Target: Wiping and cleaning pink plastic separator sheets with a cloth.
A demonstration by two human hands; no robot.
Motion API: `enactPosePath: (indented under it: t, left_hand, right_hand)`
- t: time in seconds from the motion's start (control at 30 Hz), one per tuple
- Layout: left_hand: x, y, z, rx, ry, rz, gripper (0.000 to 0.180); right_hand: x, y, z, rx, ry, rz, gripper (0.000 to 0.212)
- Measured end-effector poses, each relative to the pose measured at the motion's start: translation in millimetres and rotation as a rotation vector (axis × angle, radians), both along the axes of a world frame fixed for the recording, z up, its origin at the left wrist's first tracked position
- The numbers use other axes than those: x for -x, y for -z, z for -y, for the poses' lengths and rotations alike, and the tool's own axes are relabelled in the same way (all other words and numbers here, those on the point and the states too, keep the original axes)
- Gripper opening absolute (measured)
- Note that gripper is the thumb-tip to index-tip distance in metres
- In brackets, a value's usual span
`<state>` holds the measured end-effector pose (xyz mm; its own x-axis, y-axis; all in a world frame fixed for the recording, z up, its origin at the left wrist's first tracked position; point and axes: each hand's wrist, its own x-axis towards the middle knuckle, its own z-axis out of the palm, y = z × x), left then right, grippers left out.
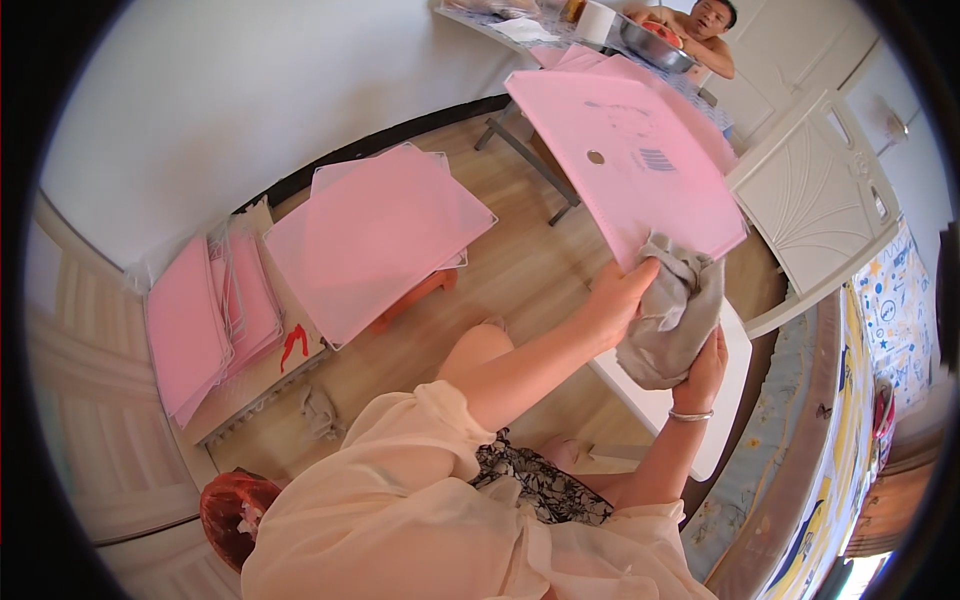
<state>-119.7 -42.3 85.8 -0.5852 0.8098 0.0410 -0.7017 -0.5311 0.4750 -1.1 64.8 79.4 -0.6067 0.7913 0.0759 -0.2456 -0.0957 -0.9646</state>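
Head view: left hand (pixel 615 300) pinches the lower edge of a pink plastic folder (pixel 630 165) between thumb and curled fingers, holding it up and tilted so its face is reachable. Right hand (pixel 705 370), fingers closed from below, bunches a grey cloth (pixel 675 320) against that same edge. Beyond, more pink folders lie stacked on a low stool (pixel 375 235) and in a cardboard box (pixel 210 320).
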Motion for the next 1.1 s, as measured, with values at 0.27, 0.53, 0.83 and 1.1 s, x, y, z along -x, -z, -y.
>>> enactPosePath:
  t: [0.27, 0.53, 0.83, 1.1]
  left_hand:
    - [34.9, -8.3, -50.4, 0.058, -0.032, 0.086, 0.028]
    - [73.9, -7.4, -69.6, 0.251, -0.072, -0.011, 0.022]
    - [56.3, -3.7, -70.0, 0.050, -0.331, 0.078, 0.017]
    - [71.6, -9.7, -105.0, 0.216, -0.207, -0.015, 0.019]
  right_hand:
    - [17.0, 18.5, 8.3, 0.154, -0.103, 0.076, 0.029]
    - [51.2, 9.0, 28.1, 0.201, -0.158, 0.041, 0.030]
    - [46.9, 23.8, 31.1, 0.199, -0.207, 0.050, 0.026]
    - [31.7, 25.5, 27.9, 0.285, -0.106, 0.092, 0.026]
